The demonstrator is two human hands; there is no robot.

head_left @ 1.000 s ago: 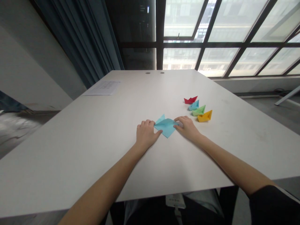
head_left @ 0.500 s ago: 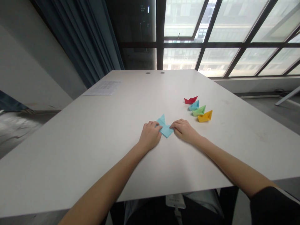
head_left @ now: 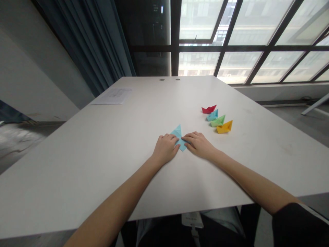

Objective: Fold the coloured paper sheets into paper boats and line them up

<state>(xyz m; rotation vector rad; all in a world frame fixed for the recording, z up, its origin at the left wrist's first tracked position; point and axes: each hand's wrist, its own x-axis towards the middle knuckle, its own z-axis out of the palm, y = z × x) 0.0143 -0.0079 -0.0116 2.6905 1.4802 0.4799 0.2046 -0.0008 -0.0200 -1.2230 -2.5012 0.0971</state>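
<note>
We have both hands on a folded piece of light-blue paper (head_left: 182,147), which lies on the white table (head_left: 102,154) in front of us, near the middle. Our left hand (head_left: 166,147) rests its fingers and thumb on the paper's left side; our right hand (head_left: 199,144) does the same on the right. The hands sit just beside each other, a strip of paper showing between them, and a pointed flap rises beyond the left fingers. We cannot tell whether either hand pinches the paper or only presses it flat.

As for writing, we see printed lines on the white sheet (head_left: 113,96) at the table's far left, too small to read. The badge (head_left: 192,219) at our waist bears a row of characters, also illegible to us.

Beyond our right hand, four paper boats stand in a slanting row: red (head_left: 209,109), blue (head_left: 212,115), green (head_left: 218,121) and yellow (head_left: 224,127), with no lettering that we can make out.
</note>
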